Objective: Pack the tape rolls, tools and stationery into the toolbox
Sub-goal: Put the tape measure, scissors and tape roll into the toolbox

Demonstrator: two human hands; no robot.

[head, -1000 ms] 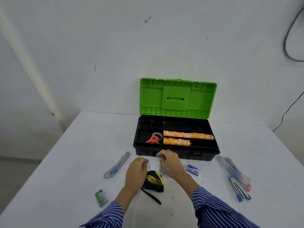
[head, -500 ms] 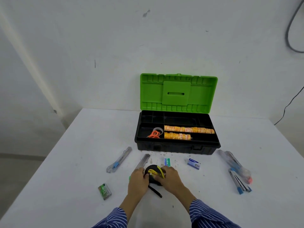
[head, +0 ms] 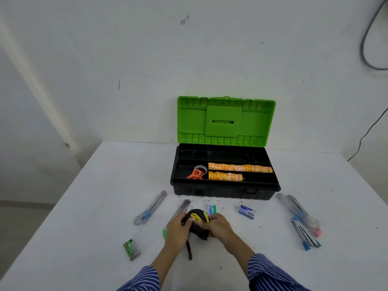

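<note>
Your left hand and right hand both in clenched grip on black-and-yellow plastic tape measure, above white table, near open green-lidded black toolbox.

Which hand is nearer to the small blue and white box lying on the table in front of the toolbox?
Right. The right hand is just left of the small blue and white box; the left hand is farther left, beyond the black and yellow tape measure both hold.

Legible text, as I see it: none. Print on the tape rolls, the small blue box and the tape measure is too blurred for me to read.
</note>
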